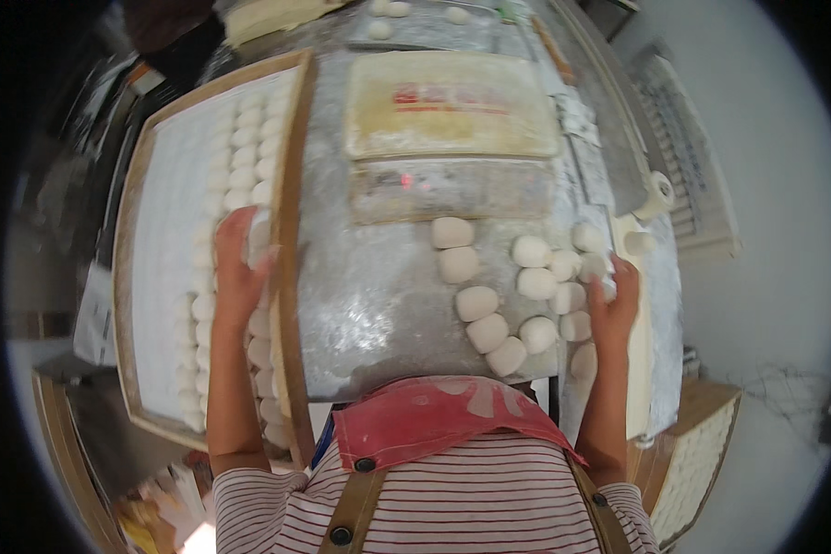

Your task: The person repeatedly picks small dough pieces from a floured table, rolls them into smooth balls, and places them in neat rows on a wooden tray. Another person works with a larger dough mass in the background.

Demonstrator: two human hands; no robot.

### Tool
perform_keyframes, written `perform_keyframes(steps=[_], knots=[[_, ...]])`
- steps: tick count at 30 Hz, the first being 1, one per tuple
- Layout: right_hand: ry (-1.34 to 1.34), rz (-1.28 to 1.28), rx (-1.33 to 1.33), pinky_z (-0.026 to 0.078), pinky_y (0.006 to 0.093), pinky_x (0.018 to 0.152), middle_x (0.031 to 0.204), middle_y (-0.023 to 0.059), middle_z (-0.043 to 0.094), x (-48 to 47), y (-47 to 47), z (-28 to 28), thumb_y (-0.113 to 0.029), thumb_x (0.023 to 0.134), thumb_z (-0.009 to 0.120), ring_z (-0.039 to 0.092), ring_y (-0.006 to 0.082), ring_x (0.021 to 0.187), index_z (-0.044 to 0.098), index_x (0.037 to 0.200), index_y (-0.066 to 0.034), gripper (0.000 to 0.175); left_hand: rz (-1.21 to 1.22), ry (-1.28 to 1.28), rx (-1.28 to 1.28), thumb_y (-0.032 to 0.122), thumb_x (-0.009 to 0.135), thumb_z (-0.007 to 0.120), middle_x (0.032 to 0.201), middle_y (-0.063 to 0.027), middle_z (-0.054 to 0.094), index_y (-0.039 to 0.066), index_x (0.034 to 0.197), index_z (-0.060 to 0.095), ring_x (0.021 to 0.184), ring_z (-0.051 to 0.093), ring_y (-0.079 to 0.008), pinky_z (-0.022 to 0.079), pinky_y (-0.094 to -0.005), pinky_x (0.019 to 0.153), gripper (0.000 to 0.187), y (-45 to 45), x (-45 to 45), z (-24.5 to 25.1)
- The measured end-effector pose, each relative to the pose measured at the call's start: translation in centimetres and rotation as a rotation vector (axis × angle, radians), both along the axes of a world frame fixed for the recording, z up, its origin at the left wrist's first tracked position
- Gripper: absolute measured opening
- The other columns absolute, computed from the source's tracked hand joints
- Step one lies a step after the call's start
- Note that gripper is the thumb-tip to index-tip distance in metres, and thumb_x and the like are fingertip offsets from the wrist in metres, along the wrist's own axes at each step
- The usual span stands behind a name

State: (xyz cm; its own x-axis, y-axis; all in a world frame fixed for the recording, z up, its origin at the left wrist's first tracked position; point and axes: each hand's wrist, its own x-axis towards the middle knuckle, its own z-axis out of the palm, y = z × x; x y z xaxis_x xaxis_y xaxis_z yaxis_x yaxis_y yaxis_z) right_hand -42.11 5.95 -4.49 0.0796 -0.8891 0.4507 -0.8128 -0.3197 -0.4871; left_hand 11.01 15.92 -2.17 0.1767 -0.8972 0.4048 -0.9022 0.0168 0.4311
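Observation:
My left hand (239,260) is over the right side of a wood-framed tray (298,277), its thumb and fingers around a white dough ball (257,239). Rows of similar dough balls (244,156) lie on the tray's white lining, some hidden under my wrist. At the right of the metal worktable (360,298), my right hand (615,291) has its thumb and fingers about another dough ball, mostly covered by the hand. Loose dough balls (537,282) lie left of that hand. A long strip of dough sheet (638,346) runs along its right side.
A scale (450,190) with a lit red display and a floury, lettered top stands mid-table. Beyond it, a metal tray (422,31) holds several dough balls. A white roller (658,194) sits at the right edge. Lower right stands a wooden tray (692,457) with dough pieces.

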Motion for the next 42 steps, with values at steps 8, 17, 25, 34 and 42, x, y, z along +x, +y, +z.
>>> perform_keyframes(steps=[8,17,25,34,42], knots=[[0.141,-0.814,0.229,0.050,0.0397,0.091,0.129,0.0207,0.057,-23.3,19.8,-8.5,-0.024,0.081,0.081,0.058,0.0335,0.110,0.053,0.137,0.0010,0.067,-1.229,-0.431,0.229,0.010,0.077,0.075,0.151,-0.0092,0.049,0.025,0.147,0.050,0.141,0.045,-0.0302,0.026,-0.0576,0.120,0.076,-14.0,-18.2,-6.3],[-0.044,-0.856,0.512,0.051,0.0441,0.099,0.129,0.0211,0.062,-20.0,20.4,-3.9,-0.050,0.078,0.079,0.062,0.0375,0.117,0.052,0.139,-0.0050,0.080,-1.332,-0.462,0.413,0.027,0.074,0.080,0.122,-0.0110,0.063,0.017,0.124,0.066,0.117,0.059,-0.0325,0.045,-0.0517,0.095,0.053,-17.0,-20.9,-7.0],[0.181,-0.807,0.521,0.055,0.0474,0.086,0.107,0.0180,0.070,-18.0,13.4,-2.4,-0.057,0.077,0.076,0.068,0.0365,0.100,0.059,0.126,-0.0059,0.073,-1.245,-0.017,0.680,0.019,0.085,0.066,0.120,-0.0211,0.065,0.010,0.134,0.062,0.114,0.061,-0.0396,0.049,-0.0488,0.095,0.050,-15.0,-19.9,-8.5],[0.324,-0.634,0.434,0.056,0.0475,0.078,0.101,0.0158,0.070,-18.3,9.9,-5.1,-0.048,0.081,0.074,0.069,0.0349,0.093,0.062,0.122,-0.0096,0.058,-1.283,-0.586,0.301,0.028,0.081,0.074,0.132,-0.0203,0.057,0.025,0.149,0.049,0.119,0.056,-0.0396,0.047,-0.0533,0.096,0.073,-12.4,-20.5,-6.0],[0.316,-0.508,0.474,0.056,0.0486,0.075,0.103,0.0171,0.069,-14.3,3.1,-1.7,-0.043,0.083,0.070,0.070,0.0358,0.090,0.034,0.154,-0.0160,0.084,-1.258,-0.314,0.338,0.035,0.073,0.080,0.120,-0.0218,0.061,0.016,0.134,0.064,0.110,0.058,-0.0435,0.048,-0.0526,0.093,0.066,-10.8,-21.3,-3.1]])
